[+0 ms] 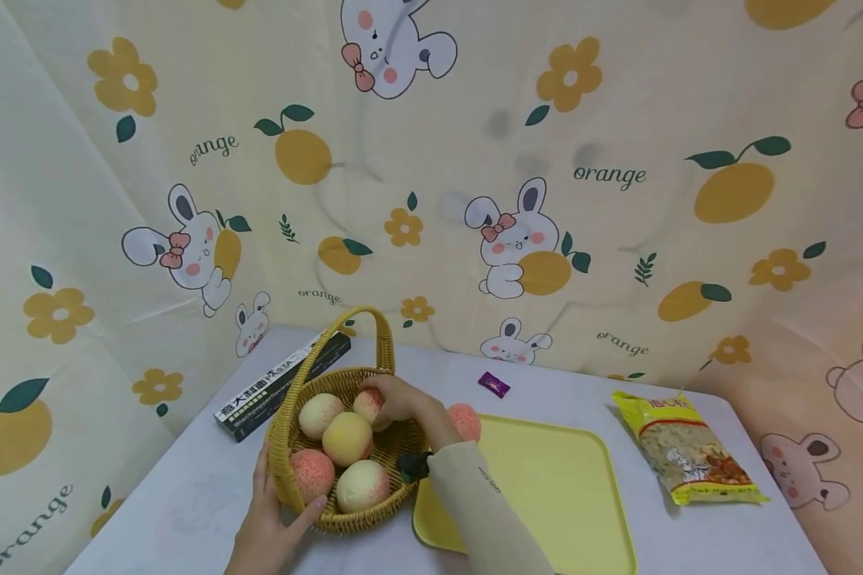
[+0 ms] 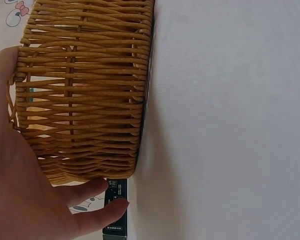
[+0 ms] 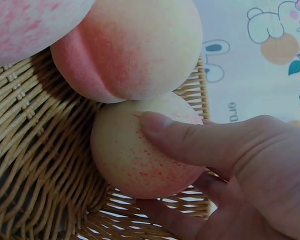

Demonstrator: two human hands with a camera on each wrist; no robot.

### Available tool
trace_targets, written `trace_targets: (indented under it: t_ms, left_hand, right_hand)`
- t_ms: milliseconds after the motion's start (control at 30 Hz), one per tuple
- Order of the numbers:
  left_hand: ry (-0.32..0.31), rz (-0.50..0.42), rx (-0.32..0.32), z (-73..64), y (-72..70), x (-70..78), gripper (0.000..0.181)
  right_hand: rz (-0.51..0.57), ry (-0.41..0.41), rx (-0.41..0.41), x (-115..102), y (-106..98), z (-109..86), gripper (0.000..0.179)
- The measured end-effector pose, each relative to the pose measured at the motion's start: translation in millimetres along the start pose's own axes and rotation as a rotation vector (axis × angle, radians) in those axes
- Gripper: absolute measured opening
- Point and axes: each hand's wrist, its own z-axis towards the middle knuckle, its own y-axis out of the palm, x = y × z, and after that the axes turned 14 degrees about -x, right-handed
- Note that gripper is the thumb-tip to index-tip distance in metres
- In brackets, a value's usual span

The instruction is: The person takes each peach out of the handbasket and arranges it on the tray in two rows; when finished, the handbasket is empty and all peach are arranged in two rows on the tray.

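my right hand point(image 1: 395, 398) pinches peach point(image 3: 132, 157) inside basket point(image 1: 363, 521), toward back. guessing light, bruises easily, not slippery; i'd grip round middle, gently. left hand point(image 1: 272, 523) rests against basket, fingers spread.

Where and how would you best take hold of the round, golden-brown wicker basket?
Probably at the crown of its arched golden-brown wicker handle, coming from above: the slim arch stands well above the basket, which opens upward, and the arch's top is uncovered.

a staged tabletop corner: rabbit-and-orange cloth backdrop point(image 1: 431, 152) close behind a white table point(image 1: 187, 487)
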Motion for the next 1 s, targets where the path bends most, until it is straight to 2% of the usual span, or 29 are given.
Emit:
trace_targets:
  t_ms: [167,267,567,767,900,1000]
  left_hand:
    - [-0.002,-0.001,-0.008,-1.8,-0.6,1.8,0.109]
    - [-0.009,0.006,-0.009,-2.4,-1.9,4.0,0.109]
    - [-0.018,0.013,-0.017,-2.9,-3.4,4.1,0.108]
    - [-0.016,0.027,-0.014,-3.1,-4.2,3.5,0.107]
    - [-0.003,0.026,-0.008,-3.6,-3.5,3.6,0.106]
    - [0.009,0.025,-0.001,-3.8,-3.1,3.6,0.106]
  right_hand:
    - [-0.060,-0.006,0.024,-6.1,-3.8,-5.3,0.067]
    - [-0.060,-0.020,0.036,-10.3,-9.1,-9.1,0.067]
    - [0.017,-0.111,0.051,-7.2,-18.2,-19.6,0.064]
    - [0.131,-0.185,0.078,-0.8,-23.7,-27.9,0.061]
    - [0.207,-0.196,0.109,4.0,-27.6,-36.7,0.062]
    - [0.217,-0.192,0.145,11.1,-30.6,-43.2,0.062]
